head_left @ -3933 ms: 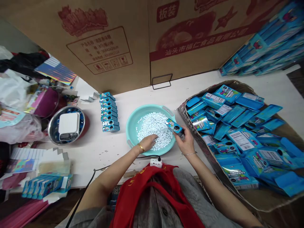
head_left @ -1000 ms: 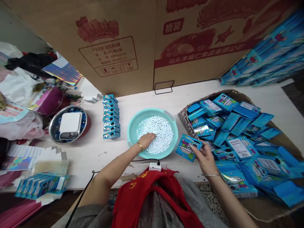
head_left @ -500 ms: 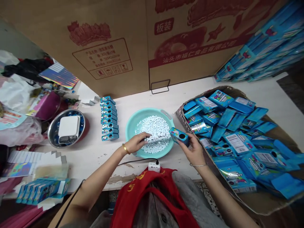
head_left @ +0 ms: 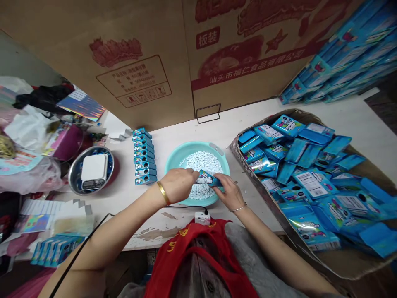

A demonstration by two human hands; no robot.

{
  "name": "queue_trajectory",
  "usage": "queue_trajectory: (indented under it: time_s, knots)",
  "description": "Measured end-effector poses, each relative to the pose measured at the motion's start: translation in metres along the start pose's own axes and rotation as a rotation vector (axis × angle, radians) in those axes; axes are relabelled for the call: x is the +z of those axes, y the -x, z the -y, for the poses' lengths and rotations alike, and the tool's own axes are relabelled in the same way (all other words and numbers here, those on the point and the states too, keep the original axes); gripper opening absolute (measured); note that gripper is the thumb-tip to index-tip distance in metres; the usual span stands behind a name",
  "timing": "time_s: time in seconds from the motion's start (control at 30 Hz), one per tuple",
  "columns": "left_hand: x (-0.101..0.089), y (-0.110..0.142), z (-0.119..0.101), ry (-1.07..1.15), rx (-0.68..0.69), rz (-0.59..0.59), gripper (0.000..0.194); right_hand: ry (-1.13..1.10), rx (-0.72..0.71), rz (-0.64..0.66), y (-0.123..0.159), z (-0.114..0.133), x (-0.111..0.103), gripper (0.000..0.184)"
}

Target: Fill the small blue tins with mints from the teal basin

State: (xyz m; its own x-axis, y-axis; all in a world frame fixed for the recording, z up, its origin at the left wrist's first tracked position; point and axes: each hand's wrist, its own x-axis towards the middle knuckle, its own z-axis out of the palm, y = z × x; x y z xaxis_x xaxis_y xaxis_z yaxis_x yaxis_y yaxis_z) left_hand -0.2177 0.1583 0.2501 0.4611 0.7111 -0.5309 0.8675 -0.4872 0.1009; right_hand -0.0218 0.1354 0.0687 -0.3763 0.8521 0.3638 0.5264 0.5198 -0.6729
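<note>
My right hand (head_left: 230, 192) holds a small blue candy box (head_left: 214, 180) over the turquoise bowl (head_left: 172, 156), with its top tilted toward my left hand. White candy pellets lie heaped at the box's top, around its opening. Fingers curled, my left hand (head_left: 179, 185) is right beside the box; what it grips is mostly hidden behind the fingers. Many white candies (head_left: 203, 159) fill the bowl beneath both hands. Left of the bowl stands a row of blue boxes (head_left: 144, 160), several with white candies showing at their round openings.
A cut-down carton (head_left: 240, 159) at right holds many blue boxes. Large cardboard cartons (head_left: 149, 25) rise behind the table, with stacked blue packs (head_left: 335, 66) at right. A white scale (head_left: 94, 169) sits on a metal bowl at left. A cable with a white plug (head_left: 202, 216) lies in front.
My right hand has brought the box left over the bowl. My left hand has turned and come up to the box, and candies now lie at its top.
</note>
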Motion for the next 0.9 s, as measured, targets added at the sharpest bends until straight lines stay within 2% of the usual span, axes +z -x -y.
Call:
queue_trajectory:
  time_s: [0.1,0.2,0.27,0.33,0.4,0.47,0.53,0.63,0.77,0.9]
  knots:
    - [-0.01,0.006,-0.011,-0.075,0.02,-0.003,0.022,-0.012,0.017,-0.003,0.002,-0.002,0.005,0.034]
    - [0.003,0.003,0.005,-0.073,0.007,-0.072,0.02,-0.029,0.053,-0.021,0.004,-0.009,0.006,0.034]
    - [0.029,-0.011,0.028,-0.047,-0.079,-0.141,0.019,-0.049,0.125,-0.056,0.006,-0.014,0.003,0.036]
    - [0.067,-0.033,0.053,-0.005,-0.191,-0.188,0.021,-0.08,0.233,-0.099,0.006,-0.019,-0.002,0.038]
    - [0.109,-0.06,0.07,0.057,-0.263,-0.168,0.024,-0.121,0.334,-0.139,0.006,-0.023,-0.009,0.039]
    - [0.146,-0.083,0.076,0.098,-0.266,-0.149,0.027,-0.17,0.408,-0.175,0.006,-0.025,-0.015,0.041]
    - [0.172,-0.099,0.069,0.135,-0.228,-0.141,0.031,-0.226,0.461,-0.21,0.007,-0.026,-0.021,0.043]
    - [0.193,-0.108,0.049,0.206,-0.116,-0.133,0.032,-0.292,0.51,-0.257,0.008,-0.025,-0.025,0.043]
    - [0.205,-0.105,0.025,0.297,0.015,-0.116,0.026,-0.306,0.52,-0.281,0.01,-0.023,-0.027,0.042]
    - [0.205,-0.093,0.024,0.509,0.082,-0.171,0.025,-0.32,0.519,-0.282,0.011,-0.024,-0.028,0.044]
